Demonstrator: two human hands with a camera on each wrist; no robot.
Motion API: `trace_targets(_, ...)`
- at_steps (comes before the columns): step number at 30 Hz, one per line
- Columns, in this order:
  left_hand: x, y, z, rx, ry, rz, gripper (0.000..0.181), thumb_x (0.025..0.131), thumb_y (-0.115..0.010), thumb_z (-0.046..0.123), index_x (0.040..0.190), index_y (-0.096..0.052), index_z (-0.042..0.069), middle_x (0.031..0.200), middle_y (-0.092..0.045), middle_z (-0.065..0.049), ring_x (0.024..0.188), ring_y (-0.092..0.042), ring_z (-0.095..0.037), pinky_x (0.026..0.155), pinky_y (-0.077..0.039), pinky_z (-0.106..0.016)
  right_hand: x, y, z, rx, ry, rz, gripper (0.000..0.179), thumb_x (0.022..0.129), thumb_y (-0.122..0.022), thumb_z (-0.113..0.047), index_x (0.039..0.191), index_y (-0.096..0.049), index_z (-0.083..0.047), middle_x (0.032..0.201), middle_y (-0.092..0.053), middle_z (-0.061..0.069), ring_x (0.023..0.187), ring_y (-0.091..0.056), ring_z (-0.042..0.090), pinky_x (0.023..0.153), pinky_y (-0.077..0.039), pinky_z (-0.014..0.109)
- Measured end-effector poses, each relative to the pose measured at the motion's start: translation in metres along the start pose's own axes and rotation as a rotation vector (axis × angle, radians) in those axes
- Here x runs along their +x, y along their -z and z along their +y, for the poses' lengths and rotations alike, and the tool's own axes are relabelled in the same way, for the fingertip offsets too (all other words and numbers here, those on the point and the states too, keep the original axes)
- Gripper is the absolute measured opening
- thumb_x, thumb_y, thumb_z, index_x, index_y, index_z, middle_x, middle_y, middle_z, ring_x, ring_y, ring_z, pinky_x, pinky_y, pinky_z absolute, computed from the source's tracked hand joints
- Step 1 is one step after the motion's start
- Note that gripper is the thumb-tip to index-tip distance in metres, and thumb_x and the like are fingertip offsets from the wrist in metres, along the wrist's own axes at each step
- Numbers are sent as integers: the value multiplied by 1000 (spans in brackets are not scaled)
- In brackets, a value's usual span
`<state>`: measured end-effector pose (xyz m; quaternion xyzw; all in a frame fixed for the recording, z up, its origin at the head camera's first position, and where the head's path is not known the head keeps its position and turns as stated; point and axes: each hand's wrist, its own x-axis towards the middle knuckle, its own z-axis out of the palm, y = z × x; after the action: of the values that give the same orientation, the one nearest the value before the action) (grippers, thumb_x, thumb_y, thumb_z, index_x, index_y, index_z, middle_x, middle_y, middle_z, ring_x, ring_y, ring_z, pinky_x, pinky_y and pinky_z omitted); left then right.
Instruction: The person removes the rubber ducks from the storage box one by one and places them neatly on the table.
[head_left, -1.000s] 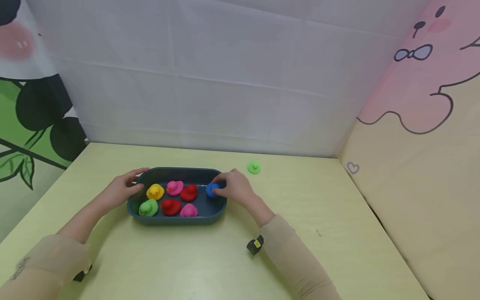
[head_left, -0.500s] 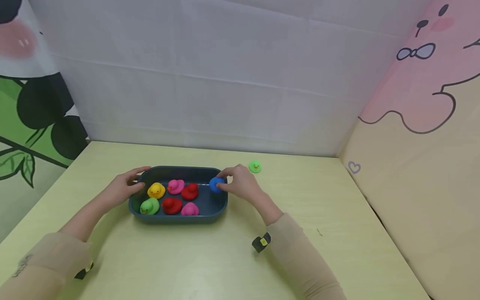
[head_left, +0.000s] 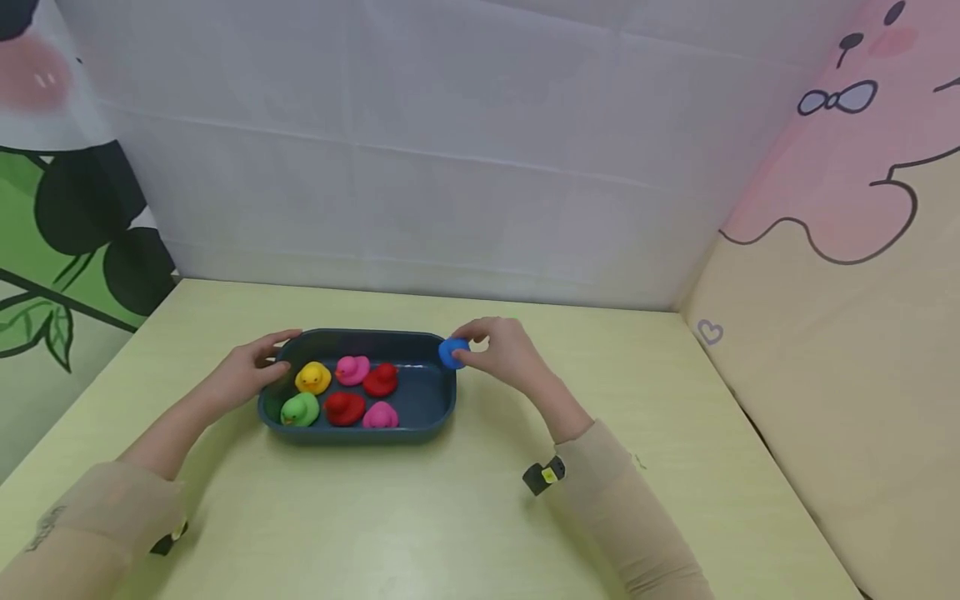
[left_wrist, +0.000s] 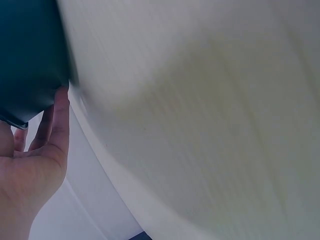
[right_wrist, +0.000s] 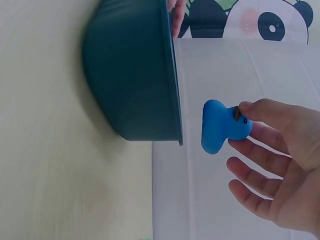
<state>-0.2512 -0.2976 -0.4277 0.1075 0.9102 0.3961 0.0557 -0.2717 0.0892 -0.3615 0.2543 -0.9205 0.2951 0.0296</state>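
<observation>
A dark blue-green oblong tub (head_left: 420, 400) stands on the table. My left hand (head_left: 242, 375) grips its left end, thumb over the rim and fingers against the outer wall in the left wrist view. With thumb and forefinger, my right hand (head_left: 506, 354) pinches a blue rubber duck (right_wrist: 215, 127) by its head, the other fingers spread apart. The duck is up beyond the tub's rim at the right end. Inside the tub's left and middle sit a yellow duck (head_left: 312, 378), a green duck (head_left: 300, 409), two red ducks (head_left: 345, 408) and two pink ducks (head_left: 352, 370).
The pale wooden table (head_left: 360, 517) ends at a white cloth backdrop (head_left: 450, 167). A printed panel with a pink figure (head_left: 847, 192) stands on the right, and a panda print (head_left: 82, 200) on the left. Black wrist cameras (head_left: 543, 475) hang below both sleeves.
My right hand has lifted the blue duck out of the tub, moving up and to the right. It now covers the bright green duck behind the tub. My left hand has stayed on the tub.
</observation>
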Motion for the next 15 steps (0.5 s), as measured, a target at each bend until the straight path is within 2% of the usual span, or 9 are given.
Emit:
trace_targets(5, -1, 1, 1, 2, 11, -3, 56, 97, -49, 21, 148, -29, 10, 138, -38, -35, 117, -49, -49, 90, -48, -51, -4, 12, 3, -7, -22, 24, 27, 83, -72, -29, 106, -72, -16, 99, -70, -2, 93, -58, 18, 69, -48, 27)
trace_targets(15, -1, 1, 0, -1, 3, -3, 55, 97, -48, 20, 148, -29, 10, 138, -37, -35, 118, -47, -50, 92, -45, -55, -10, 32, 21, 8, -48, 78, 28, 84, -71, -29, 107, -72, -14, 103, -70, 1, 95, -60, 22, 78, -51, 34)
